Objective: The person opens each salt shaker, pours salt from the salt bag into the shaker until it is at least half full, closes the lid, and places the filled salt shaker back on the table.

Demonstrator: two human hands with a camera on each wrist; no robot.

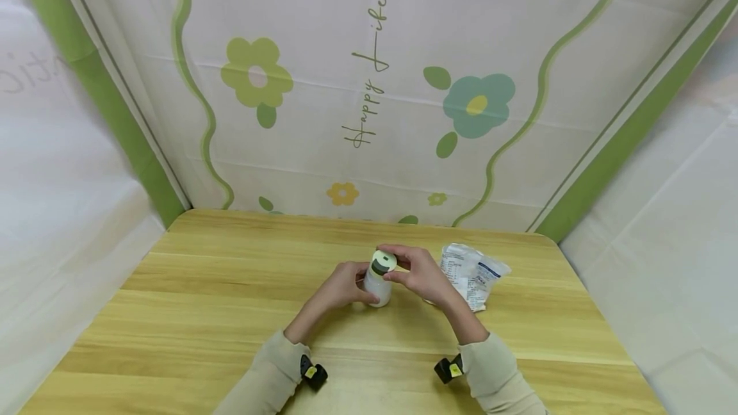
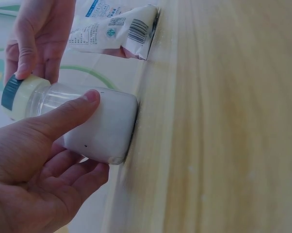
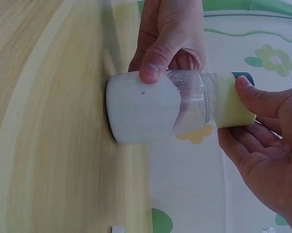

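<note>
A clear shaker jar (image 3: 143, 109) stands upright on the table, filled most of the way with white powder. Its cap (image 3: 228, 99) is pale yellow-green with a dark green part. My left hand (image 1: 348, 285) grips the jar's body, thumb on one side and fingers on the other, as the left wrist view shows. The right hand (image 1: 419, 274) holds the cap between thumb and fingers. In both wrist views the cap sits at the jar's neck; whether it is fully tightened I cannot tell.
A white printed plastic bag (image 1: 469, 274) lies crumpled on the table, just right of my right hand. The wooden table (image 1: 230, 312) ends at a white flowered curtain (image 1: 323, 133) behind, with more curtains on both sides. Powder specks dot the wood near the jar.
</note>
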